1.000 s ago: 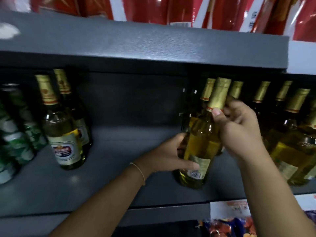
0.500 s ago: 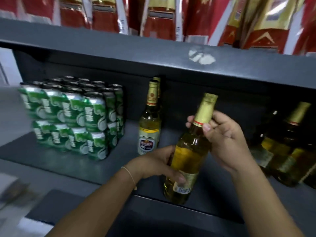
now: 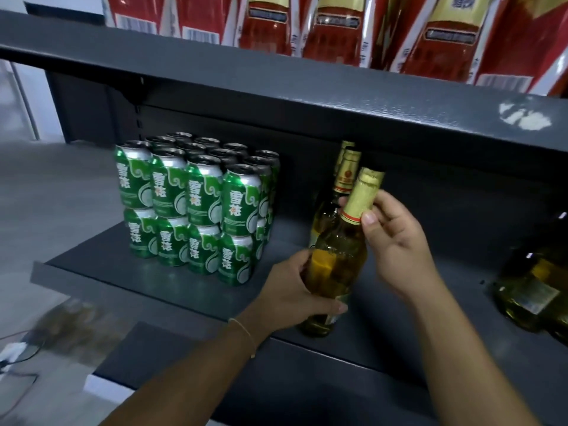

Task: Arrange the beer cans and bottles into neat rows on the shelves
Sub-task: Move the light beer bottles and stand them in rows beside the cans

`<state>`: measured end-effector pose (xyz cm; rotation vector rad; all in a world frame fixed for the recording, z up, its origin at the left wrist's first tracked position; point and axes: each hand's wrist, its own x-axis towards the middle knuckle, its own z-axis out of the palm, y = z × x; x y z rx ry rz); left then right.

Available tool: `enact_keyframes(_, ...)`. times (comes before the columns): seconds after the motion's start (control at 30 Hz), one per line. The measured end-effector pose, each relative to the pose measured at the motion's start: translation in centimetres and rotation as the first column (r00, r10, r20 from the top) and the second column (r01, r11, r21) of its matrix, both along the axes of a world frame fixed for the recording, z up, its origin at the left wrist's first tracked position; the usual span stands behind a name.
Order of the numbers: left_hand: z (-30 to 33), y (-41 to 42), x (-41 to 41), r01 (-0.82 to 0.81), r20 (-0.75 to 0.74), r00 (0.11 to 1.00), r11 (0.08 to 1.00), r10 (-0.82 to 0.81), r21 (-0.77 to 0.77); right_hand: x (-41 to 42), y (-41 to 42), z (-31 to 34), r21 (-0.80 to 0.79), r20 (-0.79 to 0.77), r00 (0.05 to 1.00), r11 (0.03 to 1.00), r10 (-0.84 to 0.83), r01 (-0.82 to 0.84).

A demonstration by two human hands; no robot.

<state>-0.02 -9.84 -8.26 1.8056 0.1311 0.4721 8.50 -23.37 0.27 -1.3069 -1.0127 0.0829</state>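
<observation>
A clear beer bottle (image 3: pixel 339 256) with yellow beer and a gold foil neck stands near the front edge of the dark shelf (image 3: pixel 172 287). My left hand (image 3: pixel 295 290) wraps its lower body and my right hand (image 3: pixel 390 238) pinches its foil neck. Directly behind it stand two more gold-necked bottles (image 3: pixel 344 182), one behind the other. To the left, green beer cans (image 3: pixel 196 207) are stacked two high in several rows. More bottles (image 3: pixel 534 290) sit at the right edge, partly cut off.
The grey upper shelf (image 3: pixel 307 96) overhangs close above the bottle tops and carries red boxes (image 3: pixel 332 29). A lower shelf (image 3: pixel 190 361) juts out below. Grey floor lies to the left, with cables and a white plug (image 3: pixel 12 355).
The held bottle has travelled left along the shelf from the right-hand group to just in front of the two bottles beside the cans. My view has swung left with it.
</observation>
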Motion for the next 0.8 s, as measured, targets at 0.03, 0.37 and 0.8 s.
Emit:
enact_keyframes(0.03,-0.1,-0.1,-0.2,-0.045,0.001,0.999,0.999,0.045,0.009,-0.3,0.3,-0.1,-0.013,0.019,0.999,0.999,-0.033,0.033)
enact_keyframes(0.37,-1.5,-1.5,0.1,-0.264,0.046,0.964,0.940,0.260,0.217,-2.7,-0.2,-5.5,-0.168,-0.043,0.935,0.925,-0.353,0.342)
enact_keyframes(0.8,-4.3,3.1,-0.4,0.177,-0.135,0.976,0.983,-0.168,0.058,-0.9,-0.2,-9.1,-0.146,0.030,0.948,0.937,-0.317,0.318)
